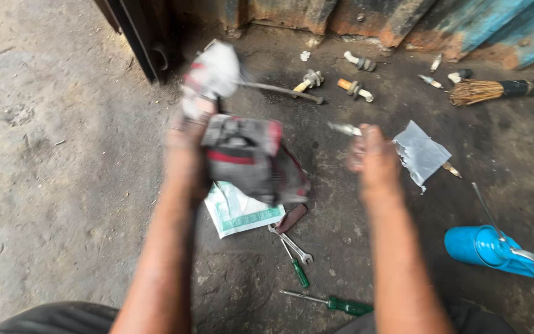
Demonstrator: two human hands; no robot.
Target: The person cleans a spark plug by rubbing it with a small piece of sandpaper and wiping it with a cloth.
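My left hand (186,148) is raised above the ground and grips a bundle of grey, red and white cloth (242,154) that hangs to its right; the cloth is blurred by motion. My right hand (372,158) is held up beside it, fingers closed around a small metal spark plug (345,128) that sticks out to the left. Below the cloth a white and green paper packet (239,213) lies on the oily floor.
A spanner (292,244) and two green-handled screwdrivers (335,303) lie near my knees. A clear plastic bag (420,153), several spark plugs (355,88), a metal rod (282,91), a straw broom (502,89) and a blue can (492,250) lie around. A rusty blue wall (465,25) stands behind.
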